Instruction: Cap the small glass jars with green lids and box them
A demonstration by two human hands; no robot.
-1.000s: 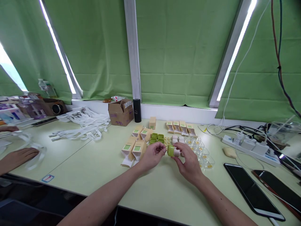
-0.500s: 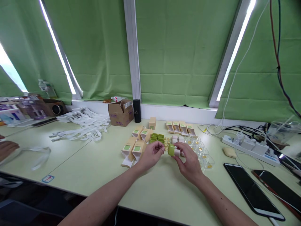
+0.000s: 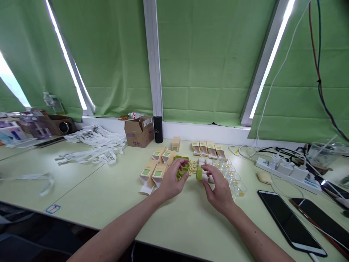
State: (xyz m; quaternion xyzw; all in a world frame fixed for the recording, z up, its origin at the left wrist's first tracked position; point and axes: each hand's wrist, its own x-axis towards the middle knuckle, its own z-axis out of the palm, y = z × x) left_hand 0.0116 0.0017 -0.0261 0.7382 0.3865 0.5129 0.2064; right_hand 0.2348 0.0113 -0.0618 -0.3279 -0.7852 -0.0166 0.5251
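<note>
My right hand [image 3: 217,187] pinches a small olive-green cup [image 3: 199,173], held on its side above the table; a whitish piece beside it is partly behind my fingers. My left hand [image 3: 173,182] has its thumb and fingers apart, close to a cluster of green cups [image 3: 185,169]. I cannot tell whether it touches them. Small yellowish pieces [image 3: 193,165] lie in rows between my hands. Whitish-pink cylinders [image 3: 208,162] stand behind my right hand. Clear plastic cups with yellow bottoms [image 3: 233,174] sit to its right.
Open kraft boxes [image 3: 148,172] lie left of my hand, more kraft boxes [image 3: 210,148] at the back. A cardboard carton [image 3: 139,133], black tumbler [image 3: 157,129] and white straps [image 3: 98,143] are further left. A power strip [image 3: 289,174] and phones [image 3: 290,222] lie right.
My left hand has opened from a pinch and moved slightly left, over the green cups. My right hand keeps hold of its green cup. Another person's hand has left the far left.
</note>
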